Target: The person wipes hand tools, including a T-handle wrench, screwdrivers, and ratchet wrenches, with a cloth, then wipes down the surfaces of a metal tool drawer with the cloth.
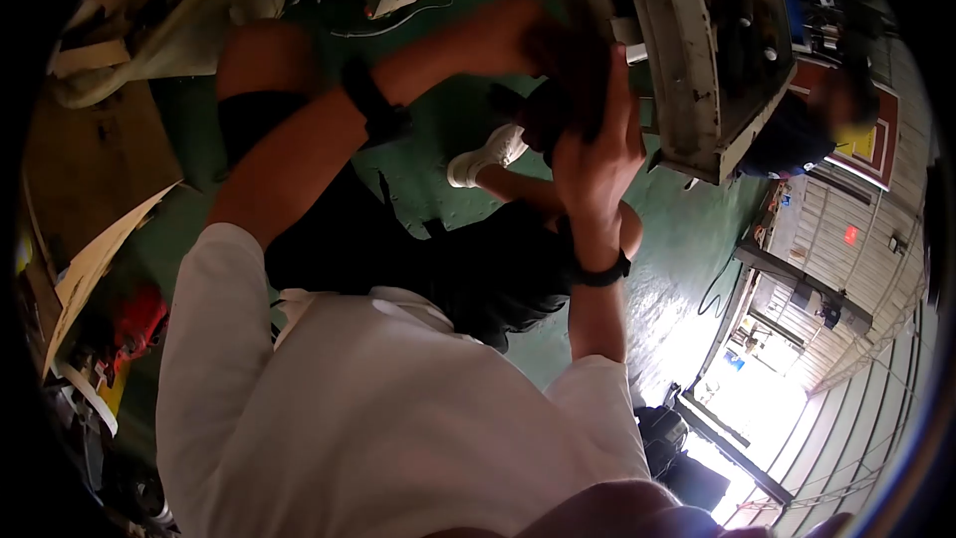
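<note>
My left hand (538,35) is in deep shadow at the upper middle, at a dark object (578,80) beside a worn metal frame (682,60). Its fingers blur into the dark, so their hold cannot be made out. My right hand (602,164) grips the same dark object from below, with one finger stretched up along its side. What the object is cannot be told. A black watch is on my left wrist and a black band on my right.
Green floor (408,169) shows around my bent legs and a white shoe (488,157). Cardboard (100,149) and a red object (139,324) are at the left. Another person (797,139) is at the right, beyond the frame. A bright doorway lies lower right.
</note>
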`<state>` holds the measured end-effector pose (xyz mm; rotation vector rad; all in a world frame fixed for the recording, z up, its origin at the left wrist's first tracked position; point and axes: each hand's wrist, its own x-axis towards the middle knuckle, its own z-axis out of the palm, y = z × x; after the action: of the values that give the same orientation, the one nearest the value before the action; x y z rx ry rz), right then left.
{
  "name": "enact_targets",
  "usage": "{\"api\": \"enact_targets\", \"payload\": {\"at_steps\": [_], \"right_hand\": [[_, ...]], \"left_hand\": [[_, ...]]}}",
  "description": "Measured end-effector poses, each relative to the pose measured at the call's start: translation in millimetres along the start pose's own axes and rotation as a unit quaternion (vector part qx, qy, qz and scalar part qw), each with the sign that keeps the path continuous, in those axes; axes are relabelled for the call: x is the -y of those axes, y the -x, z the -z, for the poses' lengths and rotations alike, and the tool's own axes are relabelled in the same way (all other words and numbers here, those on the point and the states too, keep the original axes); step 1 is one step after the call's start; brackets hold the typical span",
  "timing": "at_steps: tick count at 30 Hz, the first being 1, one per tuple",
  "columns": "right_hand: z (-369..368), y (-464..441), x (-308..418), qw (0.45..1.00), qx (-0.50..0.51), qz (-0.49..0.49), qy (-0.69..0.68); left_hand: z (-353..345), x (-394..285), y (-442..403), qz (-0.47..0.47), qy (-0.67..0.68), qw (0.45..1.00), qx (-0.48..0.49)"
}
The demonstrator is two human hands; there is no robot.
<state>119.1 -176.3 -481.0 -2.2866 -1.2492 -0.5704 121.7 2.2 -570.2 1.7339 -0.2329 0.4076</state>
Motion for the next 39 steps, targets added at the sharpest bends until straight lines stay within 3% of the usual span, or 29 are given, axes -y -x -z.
{"api": "enact_targets", "payload": {"at_steps": [6,8,9,11,13,15,17,18,21,25,27,28,30,32,34,35,37,39], "right_hand": [[-1,10,14,1.000,-0.014,0.018,-0.006],[-7,9,9,1.000,-0.011,0.014,0.003],[-10,10,9,1.000,-0.029,-0.007,-0.003],[-12,9,10,0.998,-0.056,-0.029,-0.014],[-16,5,17,0.998,-0.066,-0.019,-0.010],[-15,-2,23,0.999,-0.042,0.000,0.016],[-16,-12,29,0.999,-0.020,-0.029,0.026],[-16,-16,33,0.997,0.003,-0.059,0.041],[-12,-25,39,0.993,-0.004,-0.090,0.074],[-8,-22,35,0.988,0.015,-0.118,0.094],[-8,-19,34,0.989,0.018,-0.117,0.089],[-9,-14,29,0.992,-0.010,-0.101,0.069],[-11,-13,30,0.995,-0.038,-0.081,0.046],[-7,-13,36,0.991,-0.012,-0.134,0.015],[-5,-19,44,0.988,0.022,-0.153,0.018],[-4,-25,49,0.985,0.055,-0.165,0.017],[-5,-34,52,0.980,0.068,-0.186,0.014],[-6,-34,46,0.977,0.060,-0.204,0.015]], "left_hand": [[17,-13,9,0.022,0.004,0.997,0.070],[35,-10,5,0.009,-0.086,0.984,0.158],[44,-26,4,0.003,-0.089,0.984,0.157],[53,-58,15,0.131,0.157,0.964,0.171],[56,-63,22,0.125,0.229,0.949,0.176],[54,-60,23,0.120,0.293,0.933,0.173],[44,-49,20,0.140,0.190,0.971,0.034],[44,-47,19,0.144,0.188,0.971,0.034],[36,-48,14,0.050,0.255,0.963,-0.067],[48,-55,13,0.091,0.222,0.971,0.014],[51,-63,12,0.166,0.229,0.958,0.051],[49,-60,11,0.165,0.227,0.959,0.047],[45,-56,13,0.156,0.223,0.951,0.146],[43,-52,16,0.171,0.215,0.948,0.158],[40,-42,19,0.127,0.313,0.939,0.061],[41,-37,17,0.125,0.313,0.939,0.070],[41,-28,11,0.107,0.222,0.969,-0.019],[31,-33,6,0.081,0.241,0.967,-0.014]]}}
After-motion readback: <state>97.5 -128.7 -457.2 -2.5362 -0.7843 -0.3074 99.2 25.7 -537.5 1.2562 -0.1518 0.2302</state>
